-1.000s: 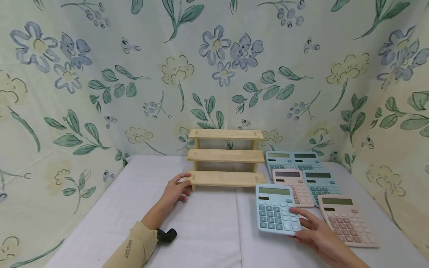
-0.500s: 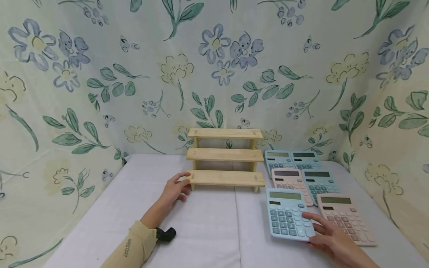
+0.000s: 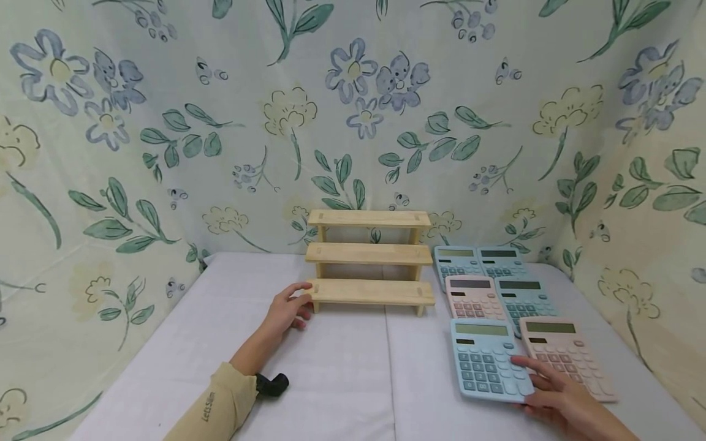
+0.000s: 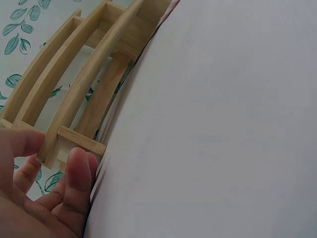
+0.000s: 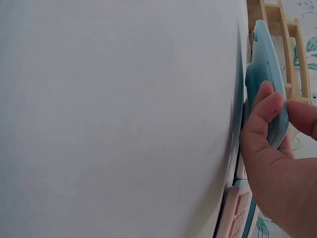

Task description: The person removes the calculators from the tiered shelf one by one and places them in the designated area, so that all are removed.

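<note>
My right hand (image 3: 568,398) pinches a light blue calculator (image 3: 488,361) by its lower right side, screen and keys facing up. Seen edge-on in the right wrist view, the calculator (image 5: 269,62) sits tilted just above the white cloth, between thumb and fingers. At the left end of a three-step wooden stand (image 3: 369,291), my left hand (image 3: 285,313) grips the lowest step. The left wrist view has the fingertips (image 4: 78,171) and thumb curled about that step's end and its leg. All three steps of the stand are bare.
Right of the stand lie several more calculators: a pink one (image 3: 568,358) in front, another pink one (image 3: 469,294) partly covered by the held one, and blue ones (image 3: 526,300) behind. White cloth (image 3: 331,380) covers the table. Floral fabric (image 3: 248,141) hangs behind and at both sides.
My right hand has moved the blue calculator rightward and toward me, away from the stand's right end, lower over the cloth. My left hand has stayed at the stand.
</note>
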`<state>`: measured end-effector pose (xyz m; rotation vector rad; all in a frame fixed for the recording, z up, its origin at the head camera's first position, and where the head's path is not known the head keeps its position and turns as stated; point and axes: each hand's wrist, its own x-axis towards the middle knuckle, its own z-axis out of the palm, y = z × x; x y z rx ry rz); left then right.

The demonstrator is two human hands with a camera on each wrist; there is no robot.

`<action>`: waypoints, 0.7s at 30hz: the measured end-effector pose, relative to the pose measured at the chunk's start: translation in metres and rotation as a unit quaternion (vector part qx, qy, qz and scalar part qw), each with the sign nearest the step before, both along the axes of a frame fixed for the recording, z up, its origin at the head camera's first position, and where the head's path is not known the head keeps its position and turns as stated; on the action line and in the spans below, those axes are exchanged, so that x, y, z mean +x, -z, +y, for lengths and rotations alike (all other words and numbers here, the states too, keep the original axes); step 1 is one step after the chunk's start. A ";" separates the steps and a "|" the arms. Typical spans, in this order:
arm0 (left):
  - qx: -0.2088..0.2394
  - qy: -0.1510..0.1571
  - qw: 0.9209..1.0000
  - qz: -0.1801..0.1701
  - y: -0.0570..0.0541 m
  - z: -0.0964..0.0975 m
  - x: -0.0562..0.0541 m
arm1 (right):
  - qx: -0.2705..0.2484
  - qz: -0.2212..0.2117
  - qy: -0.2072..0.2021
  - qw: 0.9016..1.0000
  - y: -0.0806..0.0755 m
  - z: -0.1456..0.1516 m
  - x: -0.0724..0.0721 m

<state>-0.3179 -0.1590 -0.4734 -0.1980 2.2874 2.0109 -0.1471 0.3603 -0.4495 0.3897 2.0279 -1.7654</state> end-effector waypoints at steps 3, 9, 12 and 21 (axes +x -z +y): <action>0.001 0.002 1.000 0.003 0.000 0.000 0.001 | -0.017 -0.006 0.003 1.000 -0.001 0.004 0.001; 0.001 0.004 1.000 0.006 0.000 0.000 0.000 | -0.042 -0.014 0.001 0.999 -0.001 0.013 0.004; 0.000 0.006 1.000 0.007 0.001 0.000 -0.001 | -0.053 -0.022 0.006 0.998 0.001 0.019 0.006; -0.007 0.007 1.000 0.002 0.001 -0.001 -0.001 | -0.084 -0.028 0.016 0.996 0.000 0.027 0.008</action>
